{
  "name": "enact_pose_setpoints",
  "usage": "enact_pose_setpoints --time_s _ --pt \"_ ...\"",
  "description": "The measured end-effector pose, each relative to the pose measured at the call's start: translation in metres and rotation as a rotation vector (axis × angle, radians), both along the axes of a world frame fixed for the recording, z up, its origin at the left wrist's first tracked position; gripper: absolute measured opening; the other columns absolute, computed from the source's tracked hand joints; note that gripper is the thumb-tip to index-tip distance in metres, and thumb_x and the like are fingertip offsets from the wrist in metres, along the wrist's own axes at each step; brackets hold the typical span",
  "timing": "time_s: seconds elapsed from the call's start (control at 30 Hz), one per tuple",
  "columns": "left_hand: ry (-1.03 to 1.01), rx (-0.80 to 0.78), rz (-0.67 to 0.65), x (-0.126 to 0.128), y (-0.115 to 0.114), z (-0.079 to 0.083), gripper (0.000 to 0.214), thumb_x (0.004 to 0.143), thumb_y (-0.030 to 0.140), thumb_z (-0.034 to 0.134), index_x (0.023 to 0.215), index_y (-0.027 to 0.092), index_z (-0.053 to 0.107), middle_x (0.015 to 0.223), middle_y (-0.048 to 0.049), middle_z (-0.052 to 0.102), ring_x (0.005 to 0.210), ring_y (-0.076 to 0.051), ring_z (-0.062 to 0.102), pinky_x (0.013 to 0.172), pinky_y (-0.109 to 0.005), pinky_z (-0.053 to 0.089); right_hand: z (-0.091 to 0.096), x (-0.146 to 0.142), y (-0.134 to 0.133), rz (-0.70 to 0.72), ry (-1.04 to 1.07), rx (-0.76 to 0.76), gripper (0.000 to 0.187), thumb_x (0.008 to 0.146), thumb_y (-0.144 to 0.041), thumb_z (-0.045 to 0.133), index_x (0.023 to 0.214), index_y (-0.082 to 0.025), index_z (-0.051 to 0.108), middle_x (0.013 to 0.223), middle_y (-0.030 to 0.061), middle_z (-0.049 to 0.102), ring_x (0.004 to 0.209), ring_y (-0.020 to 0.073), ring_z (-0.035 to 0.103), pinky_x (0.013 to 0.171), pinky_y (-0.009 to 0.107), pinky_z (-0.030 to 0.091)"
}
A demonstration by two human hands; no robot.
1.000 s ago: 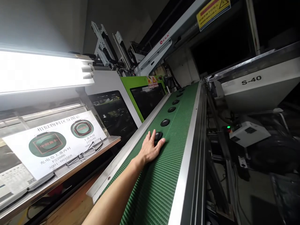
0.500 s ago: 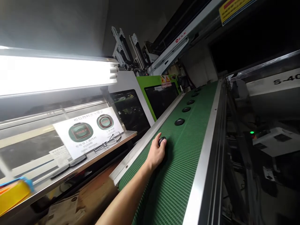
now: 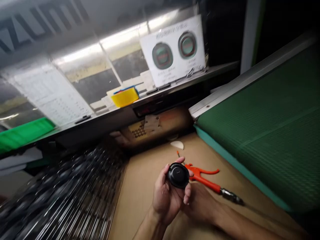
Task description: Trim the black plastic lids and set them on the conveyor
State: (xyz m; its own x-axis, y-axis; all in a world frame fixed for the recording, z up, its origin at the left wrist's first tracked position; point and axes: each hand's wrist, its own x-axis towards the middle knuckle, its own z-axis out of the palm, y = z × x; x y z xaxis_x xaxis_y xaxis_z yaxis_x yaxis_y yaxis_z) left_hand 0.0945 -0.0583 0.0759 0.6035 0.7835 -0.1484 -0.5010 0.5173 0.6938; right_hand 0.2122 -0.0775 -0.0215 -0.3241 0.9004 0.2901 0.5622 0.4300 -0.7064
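A round black plastic part (image 3: 178, 175) is held up over a cardboard-covered bench (image 3: 142, 186). My left hand (image 3: 167, 196) wraps round its left side, thumb on the upper rim, fingers curled under it. My right hand (image 3: 200, 203) sits below and to the right, pressed against the left hand and the part's underside; its fingers are mostly hidden. The green conveyor belt (image 3: 270, 126) runs along the right, a little above the bench.
An orange-handled air gun (image 3: 205, 178) lies on the cardboard just behind the hands. A blurred tray of dark parts (image 3: 65, 196) fills the lower left. On the steel shelf (image 3: 160, 91) stand a white picture sign (image 3: 175, 50), a yellow box (image 3: 124, 96) and a green bin (image 3: 22, 133).
My left hand took a black part off the belt and brought it down over the bench. My right hand has joined it. The view swung down and left.
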Motion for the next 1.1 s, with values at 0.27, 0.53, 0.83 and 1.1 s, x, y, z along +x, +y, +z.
enact_pose_setpoints --time_s 0.27,0.53,0.83,1.1 --pt "-0.079 -0.059 0.007 -0.038 0.01 -0.054 0.053 0.099 0.047 0.029 0.124 0.011 0.06 0.094 -0.0132 0.069 0.046 -0.014 0.057 0.043 -0.023 0.035 0.007 -0.005 0.002 -0.003 0.013 -0.05 0.015 0.078 -0.013 0.055 0.076 -0.023 0.065 0.075 -0.0046 0.07 0.067 0.0155 0.061 0.062 0.026 0.035" --pt "-0.071 -0.121 0.002 -0.043 0.005 -0.068 0.053 0.098 0.044 0.029 0.122 0.01 0.062 0.09 -0.014 0.07 0.045 -0.014 0.055 0.041 -0.023 0.036 0.011 -0.003 0.004 0.008 0.014 -0.109 0.013 0.078 -0.016 0.051 0.071 -0.022 0.061 0.082 -0.0022 0.069 0.074 0.017 0.06 0.067 0.027 0.037" --pt "-0.113 -0.107 -0.04 -0.04 0.006 -0.08 0.053 0.098 0.044 0.032 0.123 0.011 0.064 0.093 -0.0145 0.071 0.047 -0.016 0.061 0.038 -0.023 0.044 0.011 0.001 0.0 0.014 0.068 -0.091 0.014 0.077 -0.016 0.052 0.067 -0.021 0.061 0.09 0.0001 0.069 0.078 0.0166 0.061 0.067 0.027 0.04" --pt "0.008 0.0 0.03 -0.041 -0.001 -0.068 0.046 0.095 0.043 0.047 0.121 0.01 0.064 0.101 -0.0155 0.07 0.066 -0.02 0.066 0.052 -0.027 0.052 0.008 0.002 0.001 0.029 0.065 -0.018 0.017 0.072 -0.009 0.052 0.061 -0.021 0.058 0.074 -0.0033 0.064 0.065 0.013 0.057 0.06 0.026 0.036"
